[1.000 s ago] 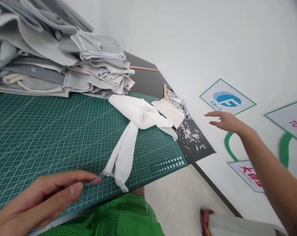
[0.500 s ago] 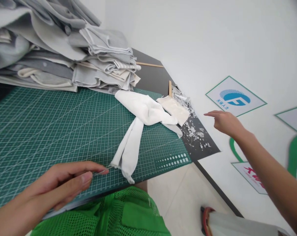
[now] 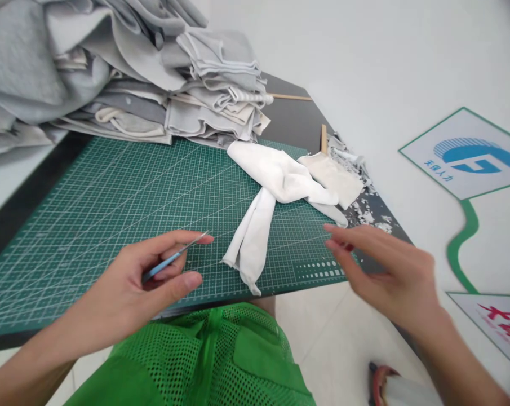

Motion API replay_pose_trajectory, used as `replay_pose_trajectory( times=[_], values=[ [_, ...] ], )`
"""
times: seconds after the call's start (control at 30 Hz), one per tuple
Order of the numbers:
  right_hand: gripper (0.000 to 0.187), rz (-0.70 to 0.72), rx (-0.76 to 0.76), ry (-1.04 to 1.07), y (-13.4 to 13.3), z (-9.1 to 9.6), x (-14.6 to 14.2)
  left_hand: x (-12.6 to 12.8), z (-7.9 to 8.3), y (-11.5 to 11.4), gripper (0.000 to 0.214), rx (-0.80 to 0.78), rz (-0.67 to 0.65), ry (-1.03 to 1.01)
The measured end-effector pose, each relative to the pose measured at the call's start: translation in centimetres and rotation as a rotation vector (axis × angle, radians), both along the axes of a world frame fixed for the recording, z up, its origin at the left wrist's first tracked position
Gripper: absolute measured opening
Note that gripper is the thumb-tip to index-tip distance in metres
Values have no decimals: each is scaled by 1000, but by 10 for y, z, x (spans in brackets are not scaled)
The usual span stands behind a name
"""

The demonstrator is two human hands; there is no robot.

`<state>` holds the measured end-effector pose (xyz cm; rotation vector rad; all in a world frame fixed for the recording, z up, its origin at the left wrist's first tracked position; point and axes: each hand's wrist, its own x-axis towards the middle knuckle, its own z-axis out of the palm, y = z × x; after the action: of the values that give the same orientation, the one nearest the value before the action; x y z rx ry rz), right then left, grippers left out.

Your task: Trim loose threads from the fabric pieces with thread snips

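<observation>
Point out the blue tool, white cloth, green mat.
Blue tool [image 3: 164, 264], head view: on its handle.
White cloth [image 3: 282, 173], head view: on its broad upper part.
Green mat [image 3: 153, 192], head view: on its bare surface.

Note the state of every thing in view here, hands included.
Blue-handled tool: held, tip exposed
Left hand: gripping it
Right hand: fingers curled, thumb and index tips apart
White cloth: rumpled
Cream cloth: lying nearly flat
Grey cloths: stacked, some folded
Cutting mat: flat
Scraps: scattered

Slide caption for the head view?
Left hand holding a slim blue-handled tool near white fabric on a green cutting mat; right hand opposite.
</observation>
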<state>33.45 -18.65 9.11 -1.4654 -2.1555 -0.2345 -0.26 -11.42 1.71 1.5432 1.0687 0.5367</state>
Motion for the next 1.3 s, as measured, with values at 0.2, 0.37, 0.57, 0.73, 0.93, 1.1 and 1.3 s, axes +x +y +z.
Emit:
replay_pose_trajectory(
  times=[0.2,0.37,0.57,0.73,0.93,1.1,1.3],
  values=[
    [35,175,-281,337,-4,-49,-51,14,0,-12,38,175,-61,178],
    [41,311,-378,211,4,-72,-51,21,-8,-19,28,358,-109,194],
    [39,410,-355,134,13,-88,-46,38,-14,-24,29,465,-157,169],
    [32,413,-315,207,18,-93,-47,44,-16,-25,34,489,-120,143],
    [34,350,-302,383,16,-95,-53,58,-20,-33,43,737,-45,48],
    [33,319,-330,551,17,-95,-58,68,-26,-36,27,997,-76,70],
    [32,313,-353,630,19,-99,-61,73,-29,-33,27,1167,-121,89]
  ],
)
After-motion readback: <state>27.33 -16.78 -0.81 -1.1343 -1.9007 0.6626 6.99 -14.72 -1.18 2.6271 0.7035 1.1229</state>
